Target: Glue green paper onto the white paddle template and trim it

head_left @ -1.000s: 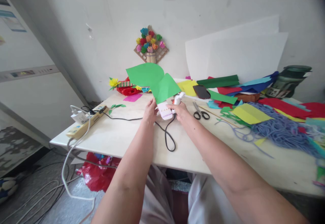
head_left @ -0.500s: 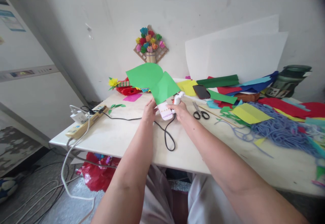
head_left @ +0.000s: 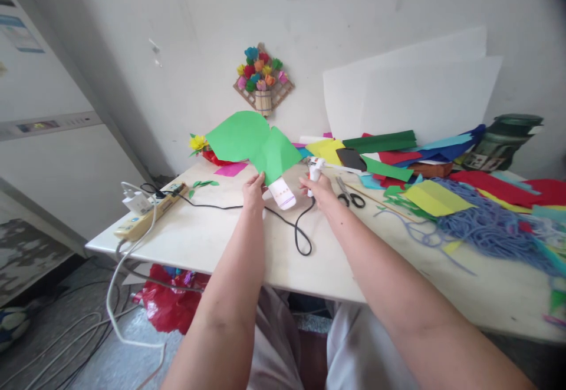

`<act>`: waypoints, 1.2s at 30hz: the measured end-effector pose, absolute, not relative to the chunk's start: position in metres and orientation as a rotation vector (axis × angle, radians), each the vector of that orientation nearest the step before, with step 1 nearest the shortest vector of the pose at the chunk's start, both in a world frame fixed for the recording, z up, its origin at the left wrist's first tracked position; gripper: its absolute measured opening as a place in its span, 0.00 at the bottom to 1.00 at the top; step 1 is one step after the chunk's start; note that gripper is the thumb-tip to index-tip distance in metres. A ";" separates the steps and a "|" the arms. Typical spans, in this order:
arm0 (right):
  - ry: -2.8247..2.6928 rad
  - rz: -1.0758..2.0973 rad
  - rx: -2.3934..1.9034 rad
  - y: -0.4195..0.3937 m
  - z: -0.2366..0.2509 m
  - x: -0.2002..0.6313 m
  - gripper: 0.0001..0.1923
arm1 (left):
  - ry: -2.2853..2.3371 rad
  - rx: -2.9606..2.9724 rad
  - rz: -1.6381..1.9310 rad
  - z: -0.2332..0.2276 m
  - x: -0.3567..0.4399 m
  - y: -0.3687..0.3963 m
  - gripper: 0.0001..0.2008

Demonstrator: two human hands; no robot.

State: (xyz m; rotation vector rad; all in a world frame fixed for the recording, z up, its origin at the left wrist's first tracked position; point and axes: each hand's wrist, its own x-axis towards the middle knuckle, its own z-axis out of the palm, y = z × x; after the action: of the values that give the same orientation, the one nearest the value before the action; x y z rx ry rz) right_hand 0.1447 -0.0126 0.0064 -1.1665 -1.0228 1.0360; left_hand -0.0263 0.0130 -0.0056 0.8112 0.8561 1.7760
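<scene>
The left hand (head_left: 253, 189) pinches a green paper sheet (head_left: 254, 142) above the surface (head_left: 207, 240), while the right hand (head_left: 316, 188) grips a white glue gun (head_left: 315, 169).

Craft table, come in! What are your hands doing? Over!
Left hand pinching green paper. Right hand gripping white glue gun. Black cord loops below, scissors beside.

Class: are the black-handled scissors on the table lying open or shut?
Open. The scissors lie flat on the table with their two handle loops spread apart.
</scene>
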 end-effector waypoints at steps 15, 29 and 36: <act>-2.098 -0.067 -1.848 -0.013 0.009 0.185 0.22 | 0.630 0.642 1.821 0.002 -0.031 0.009 0.06; -1.747 -0.405 -1.793 -0.021 0.021 0.184 0.24 | 0.621 0.949 1.591 0.001 -0.017 0.001 0.12; -1.862 -0.590 -1.370 -0.035 0.034 0.157 0.26 | 0.664 1.066 1.446 0.000 -0.012 0.001 0.19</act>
State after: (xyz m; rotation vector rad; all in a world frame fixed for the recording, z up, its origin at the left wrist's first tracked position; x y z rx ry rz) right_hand 0.1572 -0.0350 0.0338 -1.3697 -1.8617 -0.5905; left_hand -0.0118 0.0008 -0.0003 1.0663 0.6635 1.4456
